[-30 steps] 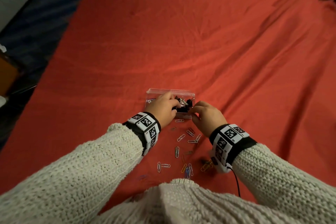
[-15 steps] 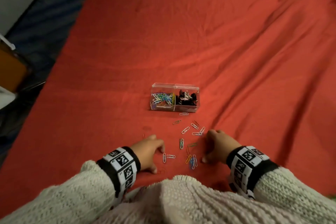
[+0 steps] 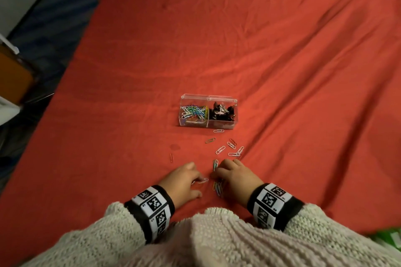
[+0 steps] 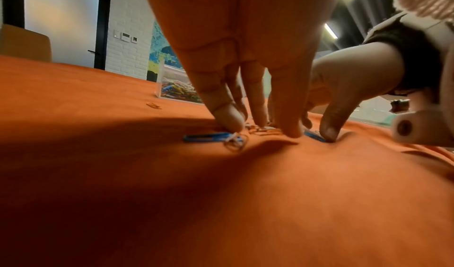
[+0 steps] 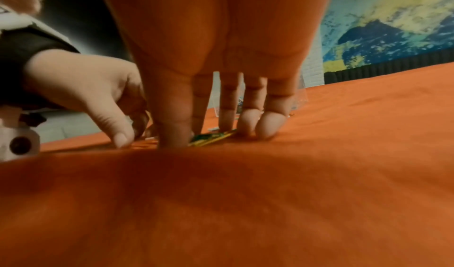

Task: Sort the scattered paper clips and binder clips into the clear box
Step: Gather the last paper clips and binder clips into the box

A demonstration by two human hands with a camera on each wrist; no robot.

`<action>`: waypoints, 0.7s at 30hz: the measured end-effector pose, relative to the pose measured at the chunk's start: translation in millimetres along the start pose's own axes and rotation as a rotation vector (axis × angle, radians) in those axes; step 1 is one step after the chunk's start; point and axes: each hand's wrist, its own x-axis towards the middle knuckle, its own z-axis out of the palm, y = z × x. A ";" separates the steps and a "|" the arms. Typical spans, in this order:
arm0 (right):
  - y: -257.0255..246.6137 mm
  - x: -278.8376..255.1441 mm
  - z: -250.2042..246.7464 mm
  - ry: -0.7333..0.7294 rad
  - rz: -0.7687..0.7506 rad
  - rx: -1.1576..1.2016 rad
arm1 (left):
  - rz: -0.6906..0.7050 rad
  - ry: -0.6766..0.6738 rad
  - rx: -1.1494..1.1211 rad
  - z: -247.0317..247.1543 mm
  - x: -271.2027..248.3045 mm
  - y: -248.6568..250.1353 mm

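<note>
The clear box (image 3: pixel 221 126) sits mid-cloth, with coloured paper clips (image 3: pixel 195 111) in its left half and black binder clips (image 3: pixel 222 110) in its right half. Several loose paper clips (image 3: pixel 220 150) lie on the red cloth between the box and me. My left hand (image 3: pixel 200 182) touches a white paper clip (image 3: pixel 203 180) with its fingertips. In the left wrist view, my left hand (image 4: pixel 260 129) has straight fingers pressing down beside a blue clip (image 4: pixel 209 136). My right hand (image 3: pixel 217 171) presses on a small bunch of clips. In the right wrist view, my right hand (image 5: pixel 211 135) has a green and yellow clip (image 5: pixel 216 135) under its fingers.
The red cloth (image 3: pixel 282 60) covers the whole surface and is wrinkled at the right. One red clip (image 3: pixel 171 157) lies apart to the left of my left hand. The cloth's left edge drops to a dark floor (image 3: pixel 43 28).
Both hands drew back from the box toward me, then closed in on the clips lying between them. The box now stands uncovered.
</note>
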 end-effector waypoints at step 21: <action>-11.1 33.8 -40.2 -0.194 0.154 -0.042 | -0.024 -0.071 0.073 -33.4 18.8 -1.0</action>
